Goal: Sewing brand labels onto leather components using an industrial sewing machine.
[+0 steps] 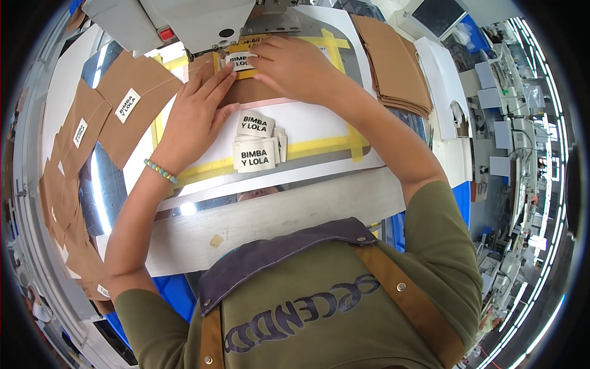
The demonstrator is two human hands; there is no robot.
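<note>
A white printed label (238, 62) lies inside a yellow frame (247, 74) on a brown sheet piece (252, 92), below the head of a sewing machine (184, 24). My left hand (192, 120) rests flat on the brown piece, fingers stretched out, its fingertips at the label's left edge. From the right, my right hand (298, 69) reaches over the frame. Its fingers are slightly bent and apart from the thumb, the tips on the label's right side. Just in front of the hands, a small pile of similar white labels (255, 155) sits on the white board.
Brown pieces with labels on them (132, 92) overlap down the left side. A stack of plain brown sheets (393, 67) stands at the right. Yellow tape (295, 150) borders the white board (307, 117). A monitor (433, 17) is at the far right.
</note>
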